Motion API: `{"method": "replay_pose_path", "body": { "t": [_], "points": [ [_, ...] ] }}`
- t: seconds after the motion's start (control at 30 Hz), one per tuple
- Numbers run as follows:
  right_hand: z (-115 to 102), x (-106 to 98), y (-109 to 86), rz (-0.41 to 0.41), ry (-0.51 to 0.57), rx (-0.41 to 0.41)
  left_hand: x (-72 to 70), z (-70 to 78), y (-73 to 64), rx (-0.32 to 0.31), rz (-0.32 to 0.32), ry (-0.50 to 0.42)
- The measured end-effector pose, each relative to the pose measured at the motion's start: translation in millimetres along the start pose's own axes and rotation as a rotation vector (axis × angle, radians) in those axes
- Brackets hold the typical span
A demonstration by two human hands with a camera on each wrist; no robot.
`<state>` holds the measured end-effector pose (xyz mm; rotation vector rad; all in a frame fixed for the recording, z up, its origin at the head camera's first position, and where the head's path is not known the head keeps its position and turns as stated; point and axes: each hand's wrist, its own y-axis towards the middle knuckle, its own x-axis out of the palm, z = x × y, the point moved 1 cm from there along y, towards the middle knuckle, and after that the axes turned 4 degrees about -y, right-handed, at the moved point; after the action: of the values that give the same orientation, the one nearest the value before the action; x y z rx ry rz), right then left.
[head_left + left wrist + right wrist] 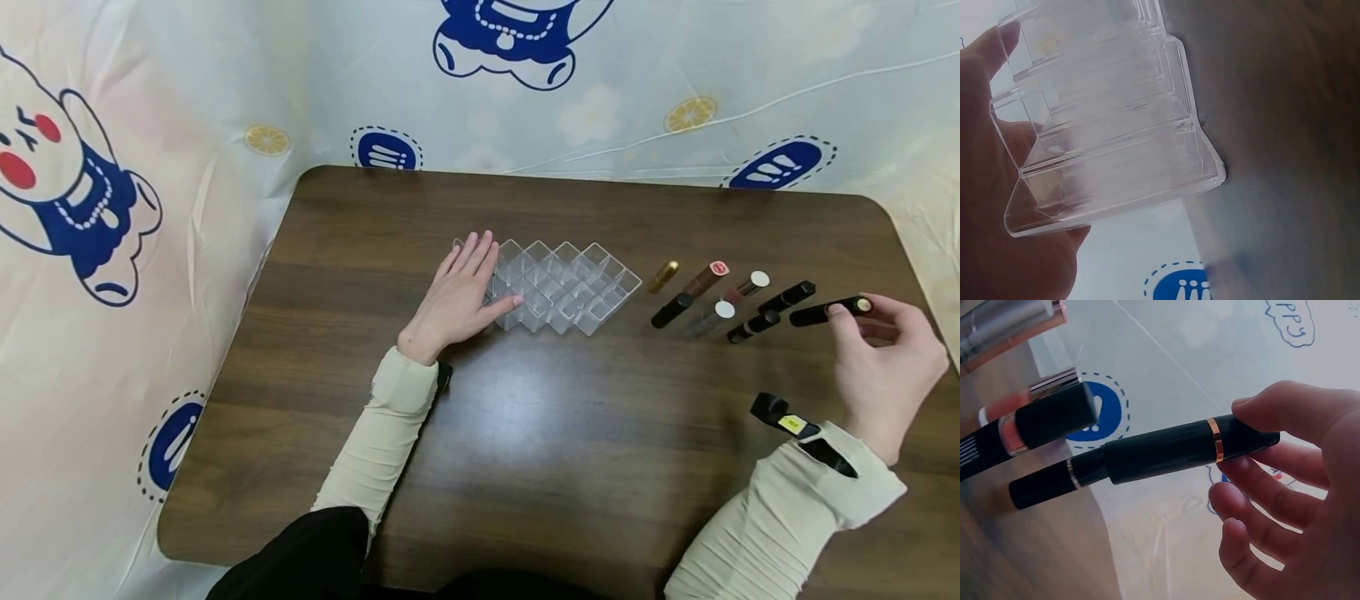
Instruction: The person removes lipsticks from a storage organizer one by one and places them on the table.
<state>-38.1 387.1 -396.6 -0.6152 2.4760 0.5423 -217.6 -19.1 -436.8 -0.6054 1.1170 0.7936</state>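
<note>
My right hand (892,358) pinches a black lipstick tube (821,312) by one end between thumb and fingers, at the right of the table. The right wrist view shows a thin gold band on this tube near the fingertips (1235,465). My left hand (461,292) lies with straight fingers along the left side of a clear plastic lipstick organizer (566,283), touching it. Its slots are diamond-shaped, and none shows a tube. Seen close in the left wrist view, the organizer's clear wall (1110,181) covers part of the left hand.
Several lipsticks stand between organizer and right hand: a gold one (663,276), a pink-topped one (708,278), a black one (672,309), white-capped ones (750,283) and more black ones (787,296). A printed cloth (585,125) hangs behind the brown table (525,500).
</note>
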Motion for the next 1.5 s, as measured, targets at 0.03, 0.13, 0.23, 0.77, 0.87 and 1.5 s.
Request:
{"method": "replay_pose_path", "body": {
  "t": [0.03, 0.13, 0.23, 0.77, 0.87, 1.5],
  "points": [
    [2, 1, 0.5, -0.006, -0.004, 0.006, 0.1, -0.1, -0.3, 0.0, 0.0, -0.002],
    [6, 2, 1.6, -0.021, -0.025, 0.027, 0.5, -0.1, -1.5, -0.002, -0.005, -0.007],
    [11, 4, 1.9, -0.034, -0.048, 0.037, 1.1, -0.3, -2.5, -0.004, -0.006, -0.011],
    [21, 10, 3.6, -0.11, -0.141, 0.033, 1.3, 0.0, -1.8, 0.0, -0.007, -0.018],
    [24, 11, 4.7, -0.13, -0.145, 0.055, 0.8, -0.2, -1.3, 0.002, -0.008, -0.016],
    [29, 10, 7.6, -0.281, -0.24, 0.123, -0.4, -0.5, -0.3, 0.009, 0.003, -0.027]
  ]
}}
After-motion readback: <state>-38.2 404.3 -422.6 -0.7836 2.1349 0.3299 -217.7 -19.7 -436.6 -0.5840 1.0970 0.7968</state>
